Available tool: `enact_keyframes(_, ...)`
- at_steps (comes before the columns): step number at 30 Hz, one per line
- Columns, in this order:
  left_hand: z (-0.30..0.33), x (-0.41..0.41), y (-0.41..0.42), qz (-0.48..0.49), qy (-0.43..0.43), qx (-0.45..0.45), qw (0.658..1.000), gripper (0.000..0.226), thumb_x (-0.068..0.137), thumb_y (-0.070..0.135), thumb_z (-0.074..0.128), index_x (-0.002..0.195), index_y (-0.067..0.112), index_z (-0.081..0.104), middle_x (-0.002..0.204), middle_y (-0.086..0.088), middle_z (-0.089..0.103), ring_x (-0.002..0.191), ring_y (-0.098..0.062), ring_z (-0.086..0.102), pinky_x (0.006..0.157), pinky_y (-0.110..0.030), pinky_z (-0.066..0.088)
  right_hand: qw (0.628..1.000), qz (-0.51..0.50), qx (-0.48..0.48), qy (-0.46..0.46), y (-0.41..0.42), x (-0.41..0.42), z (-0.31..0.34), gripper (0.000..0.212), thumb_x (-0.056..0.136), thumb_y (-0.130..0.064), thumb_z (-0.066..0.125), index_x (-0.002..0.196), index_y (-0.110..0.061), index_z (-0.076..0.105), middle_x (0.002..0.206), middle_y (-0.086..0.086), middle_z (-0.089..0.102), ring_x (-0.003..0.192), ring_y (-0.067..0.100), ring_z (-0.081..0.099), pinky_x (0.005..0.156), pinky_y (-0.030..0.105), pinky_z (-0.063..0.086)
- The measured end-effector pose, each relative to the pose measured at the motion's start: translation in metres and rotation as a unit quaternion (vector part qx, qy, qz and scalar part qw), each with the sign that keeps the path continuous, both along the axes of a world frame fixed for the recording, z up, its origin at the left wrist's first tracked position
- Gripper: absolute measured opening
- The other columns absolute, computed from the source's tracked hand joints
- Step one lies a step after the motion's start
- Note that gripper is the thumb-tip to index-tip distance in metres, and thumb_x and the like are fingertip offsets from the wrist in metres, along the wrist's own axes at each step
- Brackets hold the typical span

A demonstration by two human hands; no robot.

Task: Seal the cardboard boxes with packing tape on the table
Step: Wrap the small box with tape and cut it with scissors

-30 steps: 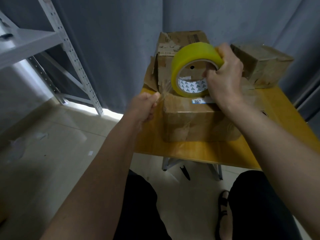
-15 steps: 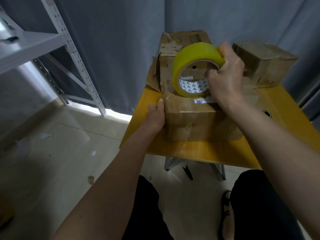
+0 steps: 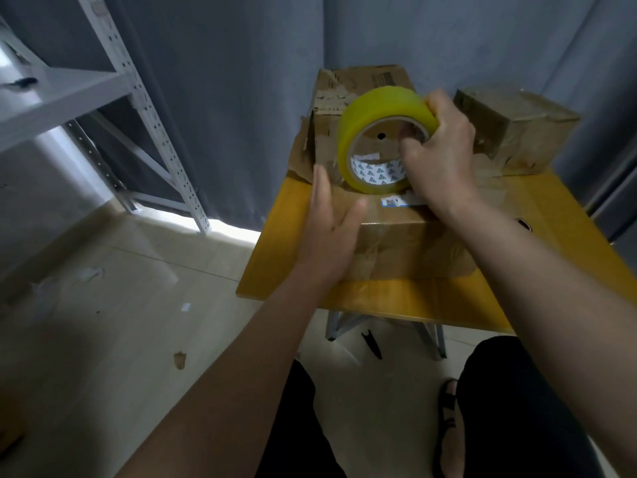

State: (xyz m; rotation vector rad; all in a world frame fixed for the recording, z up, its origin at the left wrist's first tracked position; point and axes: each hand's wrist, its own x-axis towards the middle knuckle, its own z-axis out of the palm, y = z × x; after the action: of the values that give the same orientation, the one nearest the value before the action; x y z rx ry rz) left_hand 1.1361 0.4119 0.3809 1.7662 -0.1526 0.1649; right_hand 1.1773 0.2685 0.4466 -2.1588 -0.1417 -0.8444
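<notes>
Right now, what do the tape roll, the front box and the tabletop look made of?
Tape roll: glossy yellowish plastic film on a brown, likely cardboard core with a printed liner. Front box: matte brown corrugated-looking cardboard, shiny clear tape patches over its seams. Tabletop: yellow-orange wood-grain surface with a sheen, probably laminate or varnished wood.

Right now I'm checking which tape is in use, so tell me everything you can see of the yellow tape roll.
The yellow tape roll is a wide, thick roll of translucent yellow tape on a brown cardboard core whose inside is printed white with small dark triangles. It stands on edge, tilted, its open side facing the camera, resting on top of the front cardboard box. The right hand grips its right rim, thumb over the outside and fingers inside the core. The left hand is beside it, not touching.
</notes>
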Motion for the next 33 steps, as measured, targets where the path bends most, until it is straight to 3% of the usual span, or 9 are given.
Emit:
enact_keyframes(3,-0.004,-0.007,-0.002,0.01,0.023,-0.005,1.0,0.063,0.104,0.04,0.037,0.157,0.028,0.004,0.16,0.004,0.021,0.132,-0.003,0.03,0.082,0.002,0.035,1.0,0.004,-0.002,0.005,0.0,0.0,0.001,0.012,0.083,-0.009,0.06,0.092,-0.012,0.053,0.083,0.002,0.056,0.082,0.023,0.058,0.072,0.041,0.049)
enact_keyframes(5,-0.003,-0.009,0.001,0.007,0.06,-0.02,0.998,0.061,0.104,0.043,0.034,0.157,0.03,0.006,0.159,0.003,0.025,0.124,-0.001,0.031,0.074,0.0,0.032,1.0,0.009,0.002,0.009,0.0,0.0,0.001,0.015,0.084,-0.01,0.061,0.09,-0.018,0.05,0.084,0.001,0.055,0.08,0.018,0.056,0.067,0.03,0.046)
enact_keyframes(7,-0.003,-0.009,0.002,0.002,0.096,-0.011,0.995,0.061,0.103,0.046,0.033,0.157,0.028,0.01,0.158,0.001,0.028,0.129,-0.006,0.033,0.087,-0.007,0.032,1.0,0.013,0.005,0.021,0.0,0.0,0.002,0.013,0.085,-0.011,0.062,0.09,-0.017,0.051,0.087,0.002,0.058,0.082,0.015,0.056,0.067,0.022,0.043)
enact_keyframes(9,0.006,-0.007,0.004,-0.008,0.118,0.017,0.993,0.061,0.103,0.043,0.039,0.156,0.023,0.017,0.155,-0.002,0.035,0.138,-0.018,0.036,0.105,-0.025,0.033,0.999,0.019,0.012,0.049,-0.001,0.002,0.003,0.012,0.083,-0.013,0.062,0.094,-0.007,0.059,0.094,0.005,0.065,0.088,0.019,0.06,0.077,0.031,0.05)
enact_keyframes(12,0.03,0.005,0.012,0.012,0.02,0.065,0.998,0.09,0.09,0.038,0.066,0.157,0.019,0.009,0.16,-0.002,0.026,0.145,-0.019,0.028,0.117,-0.035,0.027,0.995,0.05,0.008,0.092,-0.002,0.002,0.004,0.027,0.081,-0.015,0.066,0.107,-0.007,0.065,0.103,0.006,0.068,0.098,0.021,0.062,0.089,0.039,0.05)
enact_keyframes(15,0.046,0.022,0.016,-0.033,-0.045,0.121,0.991,0.109,0.074,0.042,0.083,0.155,0.024,0.013,0.155,0.006,0.034,0.136,-0.006,0.038,0.113,-0.026,0.033,0.993,0.066,0.008,0.094,-0.003,0.001,0.003,0.03,0.081,-0.015,0.07,0.11,-0.013,0.065,0.102,-0.002,0.066,0.099,0.015,0.062,0.087,0.027,0.05)
enact_keyframes(19,0.038,0.037,0.014,-0.087,-0.01,0.174,0.981,0.1,0.064,0.043,0.089,0.145,0.022,0.035,0.141,0.002,0.048,0.13,-0.013,0.046,0.111,-0.039,0.04,0.992,0.073,0.038,0.091,-0.007,0.006,0.0,0.022,0.086,-0.009,0.065,0.108,-0.011,0.064,0.099,-0.001,0.064,0.096,0.016,0.061,0.084,0.025,0.048)
enact_keyframes(30,0.042,0.041,0.014,-0.135,0.043,0.168,0.976,0.138,0.055,0.057,0.085,0.157,0.025,-0.002,0.159,0.005,0.027,0.147,-0.014,0.023,0.118,-0.041,0.028,0.993,0.091,-0.017,0.074,-0.028,0.001,0.009,0.017,0.088,-0.002,0.058,0.103,-0.01,0.056,0.096,0.002,0.056,0.085,0.01,0.052,0.063,0.002,0.037)
enact_keyframes(33,0.039,0.042,0.015,-0.127,0.04,0.194,0.972,0.132,0.069,0.053,0.082,0.155,0.021,-0.012,0.158,0.014,0.027,0.148,-0.01,0.015,0.121,-0.036,0.018,0.992,0.085,-0.053,0.079,-0.042,-0.002,0.019,0.015,0.09,-0.005,0.056,0.095,-0.018,0.05,0.093,0.0,0.054,0.084,0.013,0.05,0.061,0.013,0.035)
